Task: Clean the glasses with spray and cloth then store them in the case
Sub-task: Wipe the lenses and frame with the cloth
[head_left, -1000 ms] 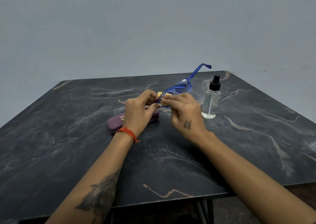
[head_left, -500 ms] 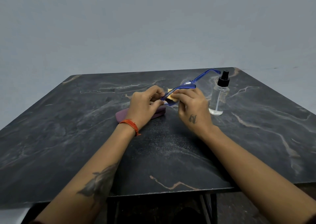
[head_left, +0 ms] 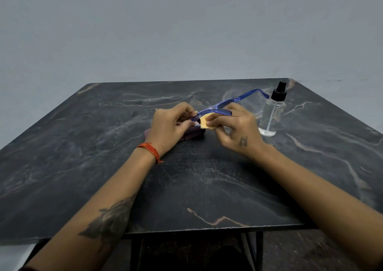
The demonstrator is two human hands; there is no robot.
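Both hands (head_left: 172, 123) pinch glasses (head_left: 226, 105), cloth (head_left: 204, 122)

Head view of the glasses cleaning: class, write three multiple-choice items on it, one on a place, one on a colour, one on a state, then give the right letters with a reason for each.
1. Where does the spray bottle stand?
A. to the right of the right hand
B. left of the left hand
C. on the purple case

2. What colour is the frame of the glasses?
A. red
B. blue
C. green

3. What is the state of the yellow cloth?
A. lying flat on the table
B. draped over the bottle
C. pinched in the right hand

Answers: 1 A, the bottle stands upright on the table beyond the right hand's outer side. 2 B, the frame and temple arms show blue. 3 C, the right fingers hold the cloth just under the frame.
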